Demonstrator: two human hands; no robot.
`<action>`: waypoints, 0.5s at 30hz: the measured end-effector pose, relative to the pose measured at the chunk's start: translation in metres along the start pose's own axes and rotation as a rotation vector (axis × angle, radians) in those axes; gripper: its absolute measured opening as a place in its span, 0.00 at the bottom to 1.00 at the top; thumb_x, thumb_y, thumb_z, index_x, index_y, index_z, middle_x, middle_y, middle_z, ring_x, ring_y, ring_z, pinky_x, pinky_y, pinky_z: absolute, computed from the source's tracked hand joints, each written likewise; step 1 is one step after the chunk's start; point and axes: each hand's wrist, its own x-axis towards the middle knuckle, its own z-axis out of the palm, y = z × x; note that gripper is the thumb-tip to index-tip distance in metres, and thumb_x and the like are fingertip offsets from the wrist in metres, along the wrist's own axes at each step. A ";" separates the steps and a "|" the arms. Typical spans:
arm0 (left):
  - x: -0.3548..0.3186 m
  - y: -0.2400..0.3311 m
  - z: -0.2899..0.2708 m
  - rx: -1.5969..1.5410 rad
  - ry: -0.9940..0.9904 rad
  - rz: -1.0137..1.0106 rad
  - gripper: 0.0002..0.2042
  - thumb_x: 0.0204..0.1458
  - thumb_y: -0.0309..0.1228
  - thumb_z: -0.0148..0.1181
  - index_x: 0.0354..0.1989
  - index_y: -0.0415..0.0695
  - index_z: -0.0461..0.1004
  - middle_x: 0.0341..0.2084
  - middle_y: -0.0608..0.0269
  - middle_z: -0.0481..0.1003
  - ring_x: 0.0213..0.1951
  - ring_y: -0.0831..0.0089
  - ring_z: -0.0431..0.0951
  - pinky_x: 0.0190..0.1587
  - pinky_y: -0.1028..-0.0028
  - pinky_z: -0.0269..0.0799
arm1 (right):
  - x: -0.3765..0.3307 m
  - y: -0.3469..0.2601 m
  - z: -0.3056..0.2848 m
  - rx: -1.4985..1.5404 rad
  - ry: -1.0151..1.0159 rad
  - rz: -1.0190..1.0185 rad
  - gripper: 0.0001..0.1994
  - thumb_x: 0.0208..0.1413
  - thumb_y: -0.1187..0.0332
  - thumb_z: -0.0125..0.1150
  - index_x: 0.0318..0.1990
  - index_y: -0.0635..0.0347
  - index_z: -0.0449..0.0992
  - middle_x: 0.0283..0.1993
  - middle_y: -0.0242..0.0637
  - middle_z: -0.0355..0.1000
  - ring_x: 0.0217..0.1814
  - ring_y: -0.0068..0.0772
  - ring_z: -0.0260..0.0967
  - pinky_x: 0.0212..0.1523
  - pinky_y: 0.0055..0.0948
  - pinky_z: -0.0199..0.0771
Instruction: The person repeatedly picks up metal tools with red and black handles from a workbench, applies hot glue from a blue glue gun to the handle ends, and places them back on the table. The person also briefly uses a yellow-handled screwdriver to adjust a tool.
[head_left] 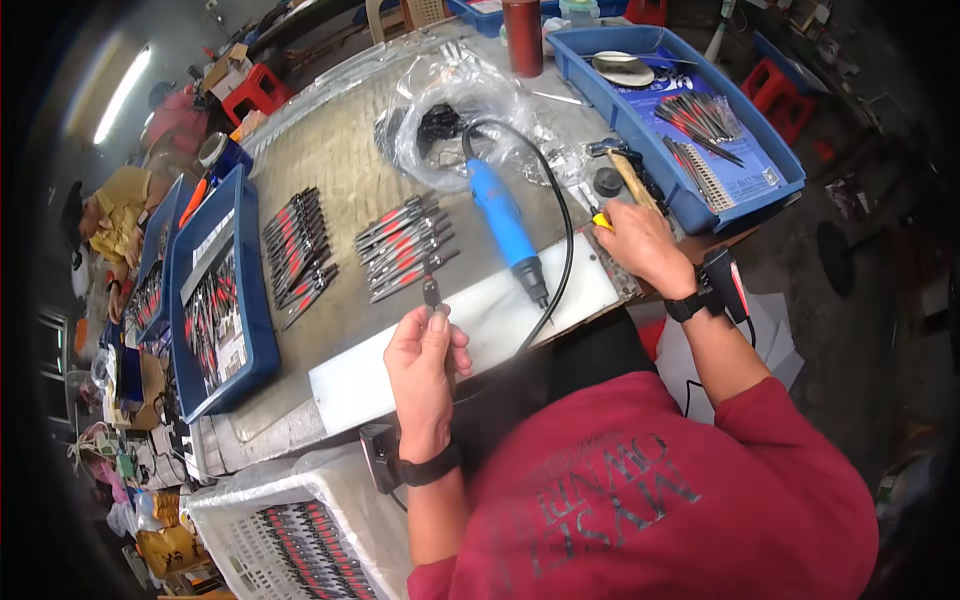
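Left hand fingers pinch 1 small, light, rigid plier-like tool by its handles; right hand fingers close around a yellow-tipped tool beside the blue rotary tool.

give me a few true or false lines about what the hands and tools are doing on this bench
1. The left hand holds a small dark tool upright. True.
2. The blue power tool is in the right hand. False: it lies on the bench, with neither hand on it.
3. The right hand rests beside the blue tray. True.
4. The red and black tools are stacked in a bucket. False: they lie in rows on the bench.
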 end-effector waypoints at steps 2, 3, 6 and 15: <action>-0.002 0.001 0.000 0.005 0.010 -0.004 0.09 0.56 0.31 0.51 0.39 0.38 0.67 0.21 0.63 0.70 0.17 0.81 0.66 0.17 0.82 0.61 | 0.000 -0.003 -0.004 0.036 -0.009 0.011 0.11 0.47 0.64 0.54 0.28 0.66 0.70 0.28 0.51 0.71 0.33 0.54 0.69 0.35 0.46 0.67; -0.002 0.001 0.000 0.006 0.014 -0.012 0.09 0.56 0.32 0.51 0.39 0.39 0.67 0.20 0.64 0.70 0.16 0.83 0.65 0.17 0.83 0.60 | -0.001 -0.004 -0.008 0.072 -0.004 0.008 0.11 0.46 0.64 0.52 0.28 0.65 0.70 0.28 0.51 0.71 0.33 0.54 0.69 0.35 0.46 0.67; -0.002 0.000 -0.001 0.017 0.024 -0.022 0.09 0.56 0.34 0.51 0.38 0.42 0.68 0.18 0.67 0.69 0.15 0.84 0.63 0.15 0.85 0.57 | -0.007 -0.007 -0.019 0.228 -0.014 0.043 0.12 0.46 0.64 0.49 0.29 0.66 0.70 0.28 0.53 0.70 0.34 0.56 0.68 0.35 0.45 0.66; -0.005 -0.004 0.004 -0.030 0.005 -0.022 0.10 0.56 0.31 0.50 0.41 0.38 0.69 0.20 0.66 0.69 0.17 0.83 0.65 0.18 0.83 0.62 | -0.026 -0.039 -0.036 0.949 0.039 -0.167 0.10 0.54 0.71 0.53 0.40 0.67 0.65 0.26 0.33 0.64 0.27 0.20 0.59 0.28 0.21 0.62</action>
